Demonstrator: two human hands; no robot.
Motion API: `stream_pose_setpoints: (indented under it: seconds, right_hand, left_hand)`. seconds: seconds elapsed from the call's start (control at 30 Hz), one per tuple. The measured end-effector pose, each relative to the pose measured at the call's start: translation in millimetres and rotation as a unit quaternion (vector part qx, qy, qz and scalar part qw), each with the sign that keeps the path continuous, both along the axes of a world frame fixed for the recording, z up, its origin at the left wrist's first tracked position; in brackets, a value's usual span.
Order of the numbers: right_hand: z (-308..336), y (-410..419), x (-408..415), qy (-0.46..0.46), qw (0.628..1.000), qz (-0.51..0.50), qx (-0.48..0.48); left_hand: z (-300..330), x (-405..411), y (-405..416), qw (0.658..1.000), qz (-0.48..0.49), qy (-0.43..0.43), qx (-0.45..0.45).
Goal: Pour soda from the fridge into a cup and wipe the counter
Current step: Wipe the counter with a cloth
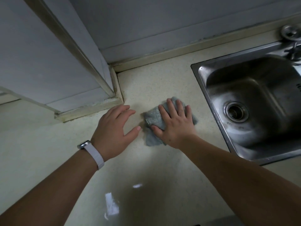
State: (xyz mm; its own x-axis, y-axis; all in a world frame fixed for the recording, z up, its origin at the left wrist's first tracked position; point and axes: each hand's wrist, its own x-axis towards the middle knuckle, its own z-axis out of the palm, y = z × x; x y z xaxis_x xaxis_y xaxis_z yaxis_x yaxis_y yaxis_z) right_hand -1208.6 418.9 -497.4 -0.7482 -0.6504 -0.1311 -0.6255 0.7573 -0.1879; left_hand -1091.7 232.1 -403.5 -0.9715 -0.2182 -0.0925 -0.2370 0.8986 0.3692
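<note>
A crumpled grey-blue cloth [152, 118] lies on the pale speckled counter [159, 85], just left of the sink. My right hand [175, 123] presses flat on the cloth with its fingers spread and straight, covering the cloth's right half. My left hand [114, 132], with a white watch band on the wrist, rests on the counter beside the cloth with fingers relaxed and holds nothing. A wet shine shows on the counter nearer to me [112, 204]. No cup or soda is in view.
A steel sink [211, 88] with a round drain is set into the counter at the right, a tap fitting [290, 32] behind it. A white wall corner or column [73, 88] juts onto the counter at the left. The grey wall runs along the back.
</note>
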Motion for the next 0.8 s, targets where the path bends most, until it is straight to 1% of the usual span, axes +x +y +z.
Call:
stream_pose_setpoints:
  seconds: [0.3,0.47,0.6,0.8]
  right_hand:
    - [3.5,29.5,77.3,-0.002,0.999,-0.040,0.023]
    - [7.2,27.9,121.9,-0.017,0.999,-0.021,0.038]
    - [9.3,18.3,138.8,-0.031,0.998,-0.009,0.048]
    - [7.3,-12.8,161.2,-0.044,0.997,0.062,0.026]
  left_hand:
    - [10.4,50.5,-13.8,1.000,-0.010,0.008,0.012]
    - [15.6,75.7,-27.0,1.000,-0.024,-0.003,0.004]
    - [17.0,87.4,-37.9,1.000,-0.025,-0.001,0.001]
    - [14.1,101.3,-54.1,1.000,-0.014,-0.007,0.008]
